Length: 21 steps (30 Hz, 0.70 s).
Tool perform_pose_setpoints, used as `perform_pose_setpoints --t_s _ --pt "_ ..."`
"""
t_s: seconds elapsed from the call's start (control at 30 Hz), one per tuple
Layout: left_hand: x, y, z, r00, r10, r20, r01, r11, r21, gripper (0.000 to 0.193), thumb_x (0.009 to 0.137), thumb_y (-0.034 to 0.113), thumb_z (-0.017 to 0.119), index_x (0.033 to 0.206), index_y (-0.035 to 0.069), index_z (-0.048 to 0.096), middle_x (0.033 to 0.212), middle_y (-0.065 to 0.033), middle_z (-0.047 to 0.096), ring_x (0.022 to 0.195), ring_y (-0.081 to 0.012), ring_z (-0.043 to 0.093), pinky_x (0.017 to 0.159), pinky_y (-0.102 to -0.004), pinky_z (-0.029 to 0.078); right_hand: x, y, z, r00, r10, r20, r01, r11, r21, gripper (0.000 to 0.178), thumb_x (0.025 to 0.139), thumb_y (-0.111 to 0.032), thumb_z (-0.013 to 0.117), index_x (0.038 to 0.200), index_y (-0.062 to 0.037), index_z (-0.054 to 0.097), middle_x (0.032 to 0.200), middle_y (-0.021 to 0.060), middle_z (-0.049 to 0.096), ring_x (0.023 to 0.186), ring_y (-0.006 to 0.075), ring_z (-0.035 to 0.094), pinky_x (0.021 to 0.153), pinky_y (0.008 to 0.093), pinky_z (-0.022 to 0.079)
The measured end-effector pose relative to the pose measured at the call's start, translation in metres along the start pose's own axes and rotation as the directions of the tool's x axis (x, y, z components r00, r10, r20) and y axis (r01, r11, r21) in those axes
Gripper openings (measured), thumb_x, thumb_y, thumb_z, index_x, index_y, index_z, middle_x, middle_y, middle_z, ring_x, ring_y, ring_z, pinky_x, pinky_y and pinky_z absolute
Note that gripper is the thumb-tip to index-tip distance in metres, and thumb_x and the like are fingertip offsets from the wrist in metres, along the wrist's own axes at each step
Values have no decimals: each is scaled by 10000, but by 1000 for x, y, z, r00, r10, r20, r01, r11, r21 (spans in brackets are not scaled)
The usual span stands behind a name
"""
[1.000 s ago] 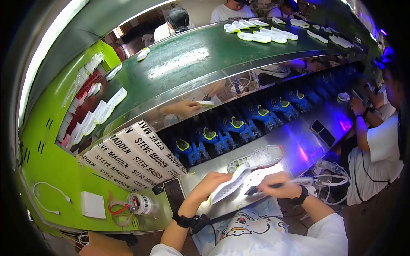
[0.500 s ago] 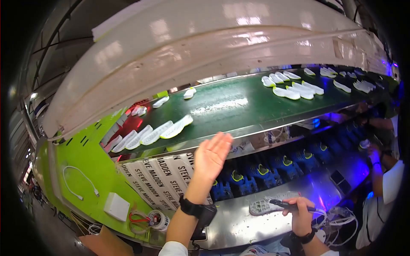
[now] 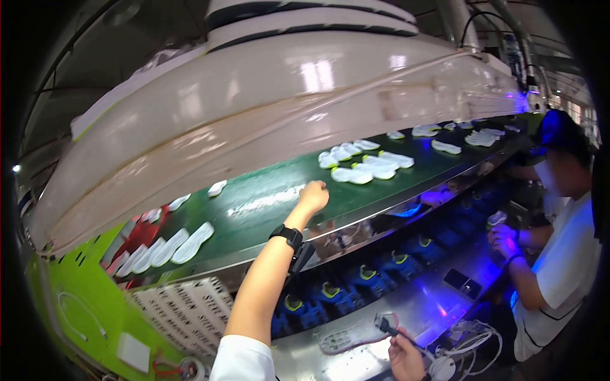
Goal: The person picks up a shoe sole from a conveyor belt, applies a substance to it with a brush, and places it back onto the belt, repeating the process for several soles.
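My left hand [image 3: 314, 195] is out over the green conveyor belt [image 3: 267, 219], fingers curled in, with nothing visible in them. White shoe soles with yellow-green edges [image 3: 353, 175] lie in rows on the belt, just beyond and to the right of that hand. At the lower edge my right hand [image 3: 405, 357] grips a black corded hand tool [image 3: 386, 325] whose blocky head points up and left. Under the tool's head, a grey shoe sole [image 3: 356, 334] with an openwork pattern lies on the metal bench [image 3: 337, 365].
A pale translucent cover [image 3: 254, 114] arches over the belt. Below the belt, blue racks [image 3: 330, 292] hold dark items with yellow-green trim. A phone-like black device [image 3: 462, 284] and tangled white cables [image 3: 473, 340] lie right. A co-worker [image 3: 553, 247] sits at the far right under blue light.
My left hand has gone from raised and flat to curled, reaching farther over the belt. The view has turned right. My right hand still holds the tool, its head now higher over the sole.
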State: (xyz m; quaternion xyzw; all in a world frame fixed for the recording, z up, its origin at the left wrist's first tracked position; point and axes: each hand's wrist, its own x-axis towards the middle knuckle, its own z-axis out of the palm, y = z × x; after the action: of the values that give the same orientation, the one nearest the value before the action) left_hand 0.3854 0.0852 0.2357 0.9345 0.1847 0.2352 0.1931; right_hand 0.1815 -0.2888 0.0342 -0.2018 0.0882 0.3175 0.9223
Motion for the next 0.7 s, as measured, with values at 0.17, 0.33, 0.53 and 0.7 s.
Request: perform_pose_setpoints --t_s 0.17,0.33,0.53,0.7 --pt "16 72 72 967 63 248 -117 971 209 561 818 94 412 1376 132 367 1440 -128 333 1332 -477 203 1053 -606 196 -2 0 -11 987 42 -157 -49 998 -43 143 878 -53 577 1016 -37 614 878 42 637 805 141 606 692 258 504" --pt "44 84 93 972 -143 -186 187 951 245 447 831 162 486 1256 29 462 1073 -140 624 1058 -391 559 885 -489 428 5 -15 -6 989 20 -144 -27 999 -47 141 861 -84 600 998 -59 623 828 25 634 766 130 596 685 255 487" --pt "36 9 9 978 -187 93 191 981 -31 353 787 253 643 1019 -9 594 885 -122 648 839 -241 629 723 -349 491 14 -10 -5 974 187 -126 -195 979 -55 207 867 -69 581 1074 -69 587 919 28 630 798 132 598 697 264 490" --pt "-121 51 -46 994 -100 48 99 595 -798 349 836 239 582 1056 -30 560 896 -102 624 764 -175 604 671 -285 490 32 -19 -16 970 187 -152 -199 978 -66 280 859 -112 603 1137 -108 570 912 -15 612 814 115 578 731 265 457"
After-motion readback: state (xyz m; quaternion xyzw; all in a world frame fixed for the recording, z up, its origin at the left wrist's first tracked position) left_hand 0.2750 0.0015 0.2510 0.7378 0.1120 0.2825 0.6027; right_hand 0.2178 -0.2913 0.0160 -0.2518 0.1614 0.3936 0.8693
